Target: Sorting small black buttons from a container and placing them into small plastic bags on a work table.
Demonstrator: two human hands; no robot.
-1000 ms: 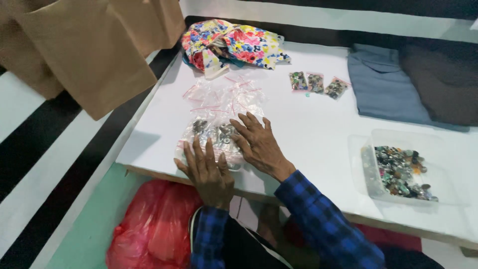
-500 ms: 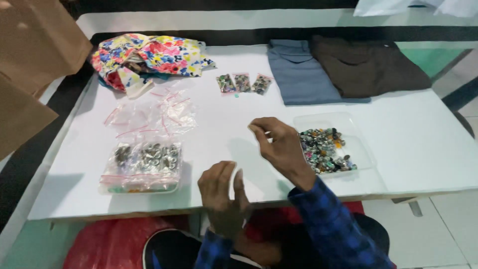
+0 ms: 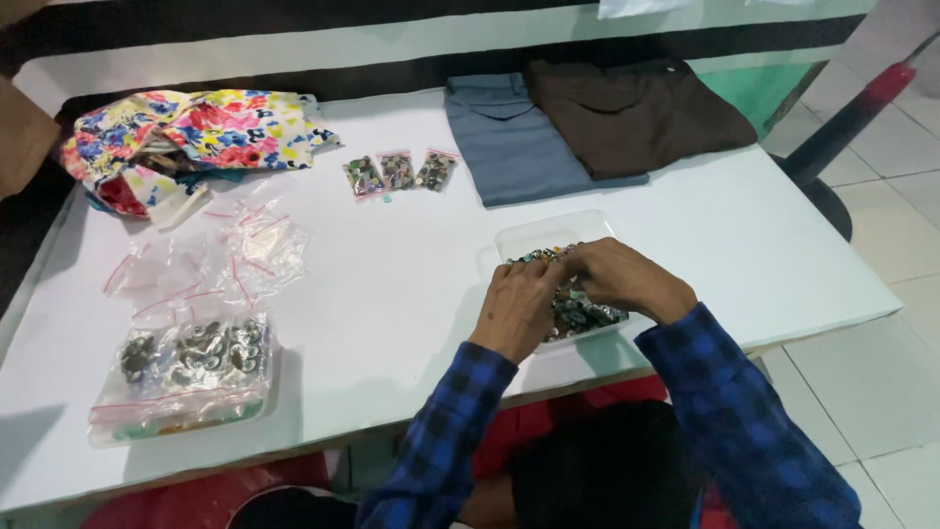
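Both hands work in a clear tray (image 3: 519, 238) of small mixed beads (image 3: 583, 309) near the front edge of the white worktop (image 3: 392, 294). The left hand (image 3: 519, 304) lies over the tray's left side, fingers curled down into the beads. The right hand (image 3: 617, 277) sits just beside it, fingers bent inward and meeting the left fingertips; they seem to pinch something small, though what cannot be told.

Farther back lie three small filled bags (image 3: 397, 173) in a row, with grey trousers (image 3: 519, 147) and brown trousers (image 3: 636, 113) folded side by side. At the back left is a floral cloth (image 3: 206, 132), below it empty zip bags (image 3: 211, 260), and at the front left a filled bag (image 3: 186, 367).
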